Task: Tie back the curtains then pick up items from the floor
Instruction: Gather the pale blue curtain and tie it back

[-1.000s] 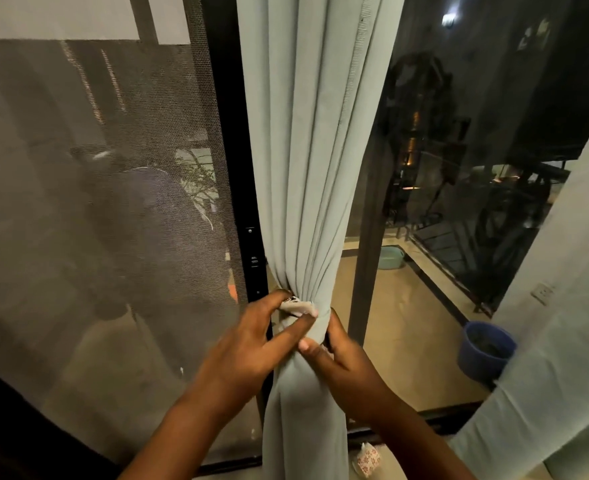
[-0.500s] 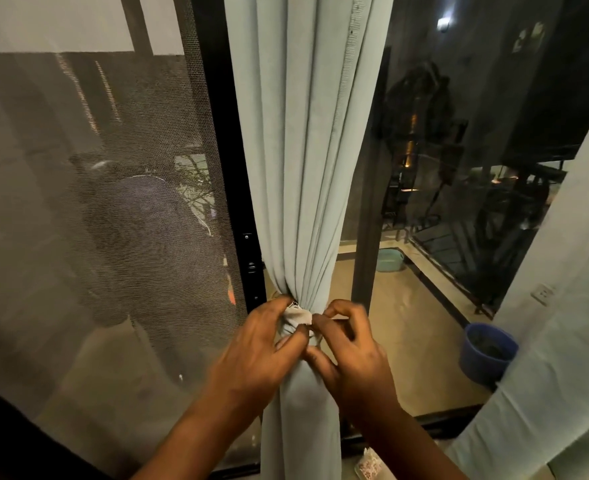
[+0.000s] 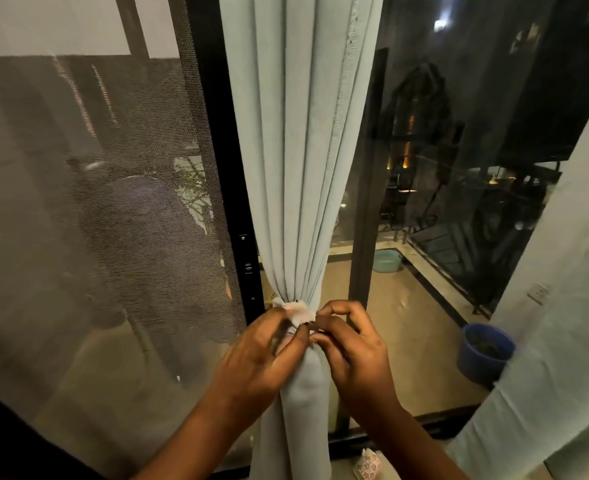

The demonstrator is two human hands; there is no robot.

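A pale blue-grey curtain hangs in front of the dark window frame and is gathered into a narrow bunch at waist height. A light cloth tie-back wraps that bunch. My left hand pinches the tie-back from the left with thumb and fingers. My right hand pinches its right end with curled fingers. Both hands meet at the knot. A small patterned item lies on the floor below, beside the curtain's hem.
A mesh screen fills the left. A second pale curtain hangs at the right. Outside on the balcony stand a blue pot and a teal tub. The black door track runs along the floor.
My right hand has come round from behind the curtain to the front of the tie-back. Both hands have shifted slightly while working the tie. The view has tilted down a little.
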